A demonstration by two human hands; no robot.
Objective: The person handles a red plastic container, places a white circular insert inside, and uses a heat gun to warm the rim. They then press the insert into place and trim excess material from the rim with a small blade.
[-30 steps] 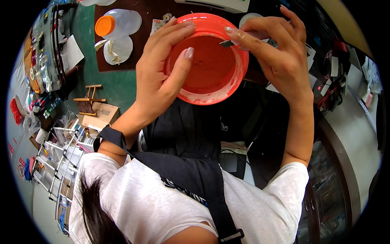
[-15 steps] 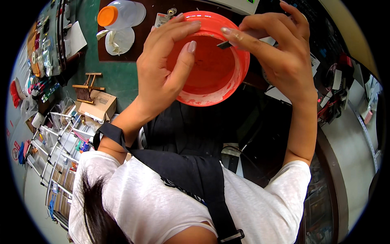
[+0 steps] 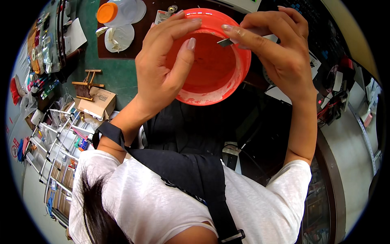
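- Since the earlier frames, the round orange-red plastic bowl (image 3: 211, 65) had drifted a little up and to the right in the head view, and both hands had gone with it; the hold itself looked unchanged.
- Left hand's (image 3: 162, 77) grip was closed on the bowl's near-left rim: fingers curled over the far edge, thumb pressed down inside the wall.
- Right hand's (image 3: 280, 53) grip was pinched shut, thumb and forefinger holding a small thin grey blade-like scraper (image 3: 224, 41) by its right end.
- That scraper's long axis ran roughly left to right, its free tip pointing left over the bowl's upper right rim and touching or nearly touching the inner wall; contact could not be told for sure.
- So the bowl lay left of and below the right grip, its open mouth tilted up toward the camera, held in the air above the lap rather than resting on anything.
- Farther out, on the dark green tabletop (image 3: 122, 77) to the upper left, stood a clear plastic jar with an orange lid (image 3: 109, 12) and a white round lid (image 3: 119, 37) beside it.
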